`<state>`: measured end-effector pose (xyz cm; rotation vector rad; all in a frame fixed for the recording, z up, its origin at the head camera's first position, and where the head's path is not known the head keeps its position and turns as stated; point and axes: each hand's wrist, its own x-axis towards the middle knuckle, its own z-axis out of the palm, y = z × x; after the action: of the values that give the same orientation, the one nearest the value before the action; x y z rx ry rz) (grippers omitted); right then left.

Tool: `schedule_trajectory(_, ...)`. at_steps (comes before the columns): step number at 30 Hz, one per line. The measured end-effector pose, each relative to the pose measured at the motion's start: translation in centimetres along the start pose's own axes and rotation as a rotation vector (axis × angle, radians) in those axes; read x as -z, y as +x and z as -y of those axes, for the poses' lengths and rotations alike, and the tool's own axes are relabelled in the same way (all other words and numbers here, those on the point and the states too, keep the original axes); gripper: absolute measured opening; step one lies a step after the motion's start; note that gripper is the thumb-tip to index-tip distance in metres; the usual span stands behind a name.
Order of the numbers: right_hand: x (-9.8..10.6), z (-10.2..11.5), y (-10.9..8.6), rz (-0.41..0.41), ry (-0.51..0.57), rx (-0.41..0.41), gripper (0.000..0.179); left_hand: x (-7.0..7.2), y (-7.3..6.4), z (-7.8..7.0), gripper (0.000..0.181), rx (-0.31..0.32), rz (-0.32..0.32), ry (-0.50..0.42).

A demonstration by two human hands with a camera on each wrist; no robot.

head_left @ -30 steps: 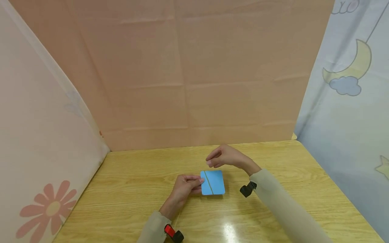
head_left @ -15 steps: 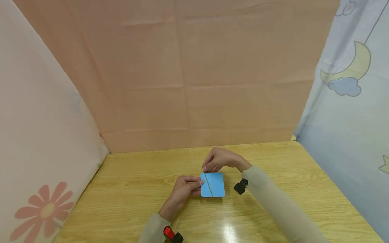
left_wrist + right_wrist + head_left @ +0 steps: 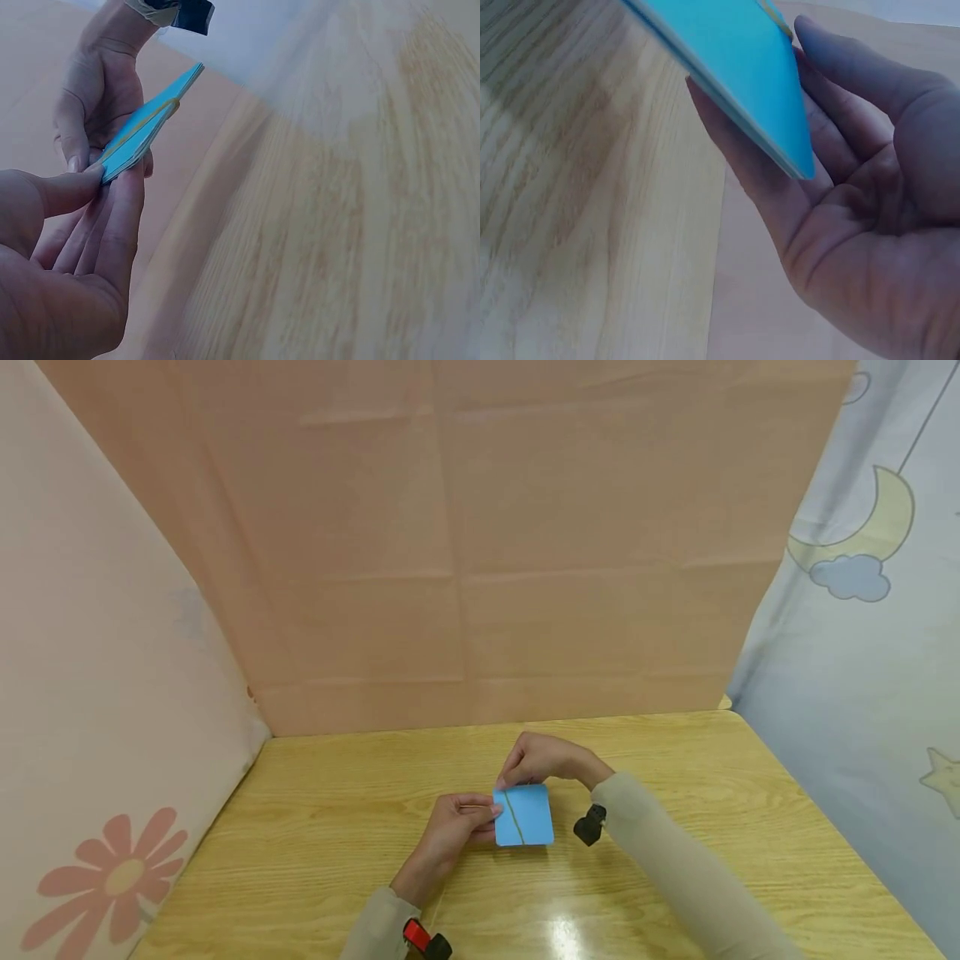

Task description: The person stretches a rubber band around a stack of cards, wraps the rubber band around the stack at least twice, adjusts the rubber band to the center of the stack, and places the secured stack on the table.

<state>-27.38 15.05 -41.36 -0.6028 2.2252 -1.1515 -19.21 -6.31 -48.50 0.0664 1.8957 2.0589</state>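
Note:
A thin stack of square light-blue cards (image 3: 534, 817) is held above the table, with a yellowish rubber band (image 3: 514, 818) running slantwise across its left part. My left hand (image 3: 450, 827) pinches the stack's left edge, thumb on top and fingers beneath, as the left wrist view also shows. At the far edge, my right hand (image 3: 543, 758) bends down with its fingertips at the upper left corner, where the band crosses the edge. In the right wrist view, the right thumb (image 3: 855, 64) lies close by the band (image 3: 776, 19) and fingers reach behind the cards. The exact fingertip contact is partly hidden.
The wooden table (image 3: 337, 860) spreads around both hands. A plain brownish cloth (image 3: 450, 568) hangs behind it, with a flower-printed cloth (image 3: 112, 693) at left and a moon-printed cloth (image 3: 862, 668) at right.
My right hand has come down and slightly left, from above the cards to their upper left corner, taking hold of the band there. The left hand keeps its pinch almost unmoved.

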Motion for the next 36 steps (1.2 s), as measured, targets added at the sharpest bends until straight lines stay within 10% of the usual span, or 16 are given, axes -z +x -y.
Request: schedule_trajectory(36,1.0,-0.4,-1.1,0.097,0.012,0.026,0.014,0.3,-0.2,-0.7,0.028,-0.015,0.047,0.047)
